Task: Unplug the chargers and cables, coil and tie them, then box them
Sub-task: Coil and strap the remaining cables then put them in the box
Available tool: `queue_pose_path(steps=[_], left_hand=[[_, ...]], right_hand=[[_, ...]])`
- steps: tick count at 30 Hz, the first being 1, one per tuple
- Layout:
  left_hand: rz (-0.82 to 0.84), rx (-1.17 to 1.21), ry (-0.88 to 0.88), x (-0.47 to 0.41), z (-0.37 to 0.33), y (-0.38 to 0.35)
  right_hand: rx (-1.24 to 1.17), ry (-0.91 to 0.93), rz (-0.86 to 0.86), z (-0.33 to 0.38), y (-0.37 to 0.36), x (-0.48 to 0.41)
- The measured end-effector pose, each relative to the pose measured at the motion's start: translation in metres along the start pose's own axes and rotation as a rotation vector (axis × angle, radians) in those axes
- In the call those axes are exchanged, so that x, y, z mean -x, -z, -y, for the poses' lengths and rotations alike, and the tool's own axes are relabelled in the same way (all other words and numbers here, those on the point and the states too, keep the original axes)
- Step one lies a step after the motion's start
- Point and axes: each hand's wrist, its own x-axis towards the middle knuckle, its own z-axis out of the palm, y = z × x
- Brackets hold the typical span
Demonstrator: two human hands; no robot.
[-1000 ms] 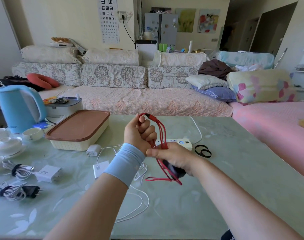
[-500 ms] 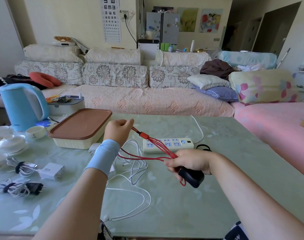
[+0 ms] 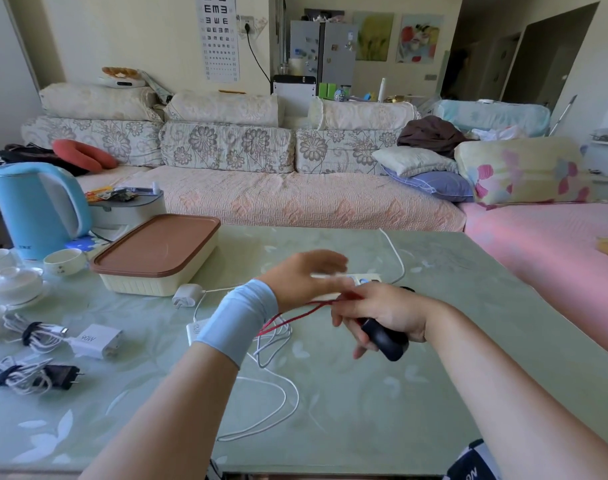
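Observation:
My right hand (image 3: 382,313) grips a black charger (image 3: 385,341) and pinches the loops of its red cable (image 3: 288,318) above the green table (image 3: 434,375). My left hand (image 3: 306,275), blurred with motion, hovers just left of it over the white power strip (image 3: 368,280); whether it holds the red cable I cannot tell. Loose white cable (image 3: 274,393) lies below the hands, with a white plug (image 3: 188,294) and a white adapter (image 3: 196,330) beside my left wrist. Two tied white cable bundles with chargers (image 3: 87,341) (image 3: 35,375) lie at the left.
A cream box with a brown lid (image 3: 157,254) stands at the left middle. Behind it are a blue kettle (image 3: 35,209), a small cup (image 3: 65,259) and white dishes (image 3: 11,282). A sofa (image 3: 295,195) runs along the table's far edge.
My left hand has swung from the left toward my right hand, bringing the red cable loops together. My right hand with the black charger has stayed near the same spot.

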Motion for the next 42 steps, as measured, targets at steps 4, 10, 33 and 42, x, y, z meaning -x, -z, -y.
queue_pose_path(steps=[4,10,33,42], left_hand=[[0.128,-0.031,0.125,-0.002,0.006,-0.006],[0.037,0.36,0.303,0.001,0.008,0.007],[-0.186,1.128,0.164,-0.004,-0.016,-0.024],[-0.304,1.145,0.163,-0.01,-0.016,-0.021]], right_hand=[[-0.005,0.052,-0.216,0.0,0.007,0.001],[-0.089,0.07,-0.409,-0.005,0.017,-0.004],[-0.045,-0.035,-0.183,0.016,-0.041,-0.017],[-0.186,-0.038,-0.01,0.025,-0.042,-0.006]])
